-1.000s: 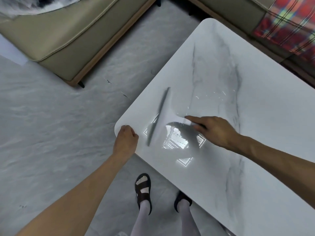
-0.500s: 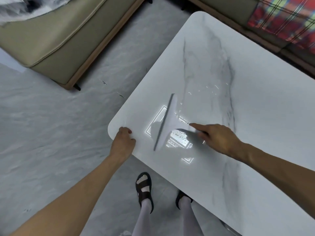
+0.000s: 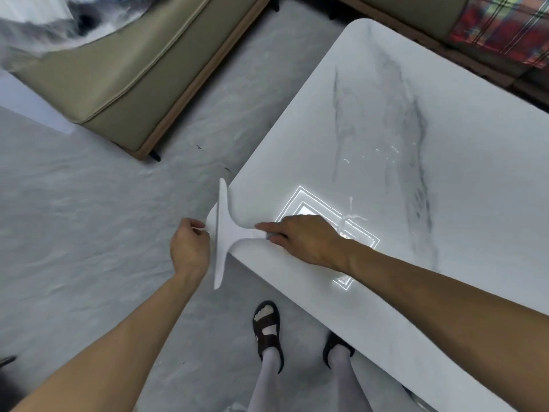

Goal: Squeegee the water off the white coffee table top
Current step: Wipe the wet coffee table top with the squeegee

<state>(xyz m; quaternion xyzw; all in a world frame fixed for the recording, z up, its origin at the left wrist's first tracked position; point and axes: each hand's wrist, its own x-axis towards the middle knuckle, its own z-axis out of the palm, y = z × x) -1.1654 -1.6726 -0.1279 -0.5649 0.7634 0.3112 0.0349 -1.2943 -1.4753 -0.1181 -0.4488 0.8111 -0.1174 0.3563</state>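
Working near-left corner of white coffee table (image 3: 463,179) w/ white squeegee (image 3: 227,230). Gripping its handle in right hand (image 3: 303,239), fingers curled round, forefinger laid along top. Holding blade across corner's edge, both ends out over grey floor (image 3: 74,233). Clutching corner w/ left hand (image 3: 190,248), fingers curled, just beside blade. Seen just beyond right hand: water drops (image 3: 353,215), nr ceiling-light refl.; more specks farther up marbled top. In bkgd: beige sofa (image 3: 118,78) far left, plaid blanket (image 3: 505,28) far right. Near edge: sandalled feet (image 3: 267,325).
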